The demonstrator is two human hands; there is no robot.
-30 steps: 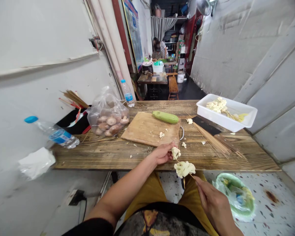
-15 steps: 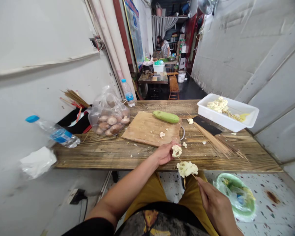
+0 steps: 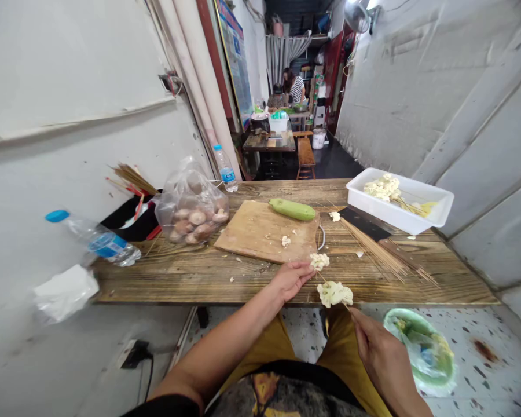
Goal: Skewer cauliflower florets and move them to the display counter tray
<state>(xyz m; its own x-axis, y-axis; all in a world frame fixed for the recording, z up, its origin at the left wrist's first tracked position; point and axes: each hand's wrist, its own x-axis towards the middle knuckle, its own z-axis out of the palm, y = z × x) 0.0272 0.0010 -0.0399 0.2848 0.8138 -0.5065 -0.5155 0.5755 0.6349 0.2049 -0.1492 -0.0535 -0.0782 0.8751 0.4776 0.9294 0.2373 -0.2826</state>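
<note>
My right hand [image 3: 380, 354] pinches the low end of a thin bamboo skewer [image 3: 345, 306] with a large cauliflower floret [image 3: 334, 293] threaded on it. A smaller cauliflower floret [image 3: 319, 260] sits at the skewer's upper tip, just beyond my left hand's fingertips. My left hand [image 3: 290, 279] hovers at the front edge of the wooden table [image 3: 191, 272], its fingers partly extended beside that small floret. A wooden cutting board [image 3: 264, 230] with cauliflower crumbs lies just beyond my left hand.
A green gourd [image 3: 292, 209] lies behind the board. A cleaver [image 3: 364, 223] and a bundle of skewers [image 3: 382, 252] lie to the right, with a white tray [image 3: 434, 219] of cauliflower skewers. A bag of mushrooms [image 3: 193, 215] and water bottles [image 3: 98, 243] are left. A green bin [image 3: 421, 347] stands on the floor. A person works far back.
The skewer and florets have moved slightly right and up. My left hand's fingers have loosened from the small floret and now lie beside it.
</note>
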